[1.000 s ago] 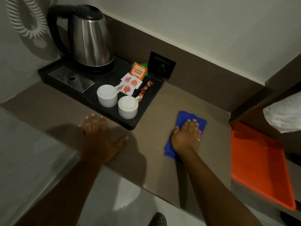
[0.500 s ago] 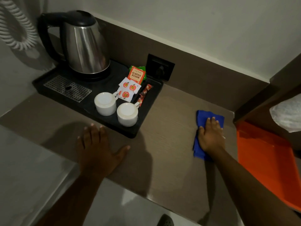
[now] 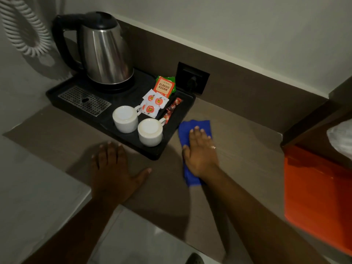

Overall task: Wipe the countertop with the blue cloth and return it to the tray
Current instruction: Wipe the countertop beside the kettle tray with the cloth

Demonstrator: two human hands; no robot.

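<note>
The brown wood-grain surface [image 3: 238,141] runs from the left edge of the frame across the centre to the right, backed by a darker brown upstand below a pale wall. At the right edge sits a flat orange plastic tray [image 3: 314,197], partly cut off by the frame, with a white crumpled item [image 3: 341,138] above it that cannot be identified. In the upper left quarter a black rectangular service tray [image 3: 177,134] rests on the surface and carries a polished steel kettle with black handle and lid [image 3: 104,54], a perforated metal drip grille [image 3: 84,101], two white ceramic cups [image 3: 125,119] standing upright side by side, and a cluster of orange, white and red sachets [image 3: 158,96]. A black wall socket [image 3: 192,78] is set into the upstand just behind the black tray. A white coiled cord [image 3: 22,33] hangs in the upper left corner. The left hand [image 3: 112,172] lies open, palm down, fingers spread on the surface just in front of the black tray, holding nothing. The right hand [image 3: 200,153] is flattened palm down on the folded blue cloth [image 3: 196,126], pressing it to the surface rather than gripping it. The cloth lies at centre frame, just beside the black tray's right corner and well apart from the orange tray; its edges show motion blur.
</note>
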